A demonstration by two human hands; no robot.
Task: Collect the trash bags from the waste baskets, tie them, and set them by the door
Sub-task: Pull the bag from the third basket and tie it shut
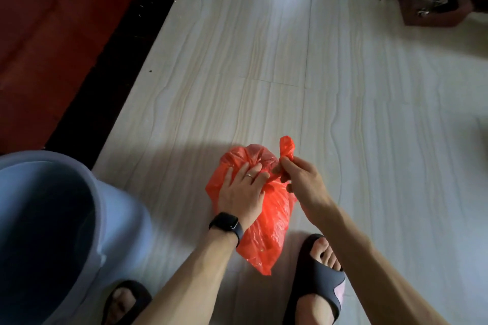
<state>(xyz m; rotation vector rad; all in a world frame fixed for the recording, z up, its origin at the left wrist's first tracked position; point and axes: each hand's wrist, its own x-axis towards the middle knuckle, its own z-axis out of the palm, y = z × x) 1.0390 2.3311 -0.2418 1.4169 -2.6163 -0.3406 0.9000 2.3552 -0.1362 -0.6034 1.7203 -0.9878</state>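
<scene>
A red plastic trash bag (266, 232) lies on the pale tiled floor between my feet. My left hand (243, 187), with a ring and a black watch on the wrist, presses down on the bag's top and pinches the plastic near the neck. My right hand (301, 179) grips one twisted handle of the bag, whose end sticks up above my fingers. A light blue waste basket (111, 208) stands at the lower left, with no bag visible inside it.
A dark red door or cabinet front (52, 34) with a black base runs along the left. A dark brown box (433, 2) with clutter sits at the top right. My feet wear dark slippers (317, 277).
</scene>
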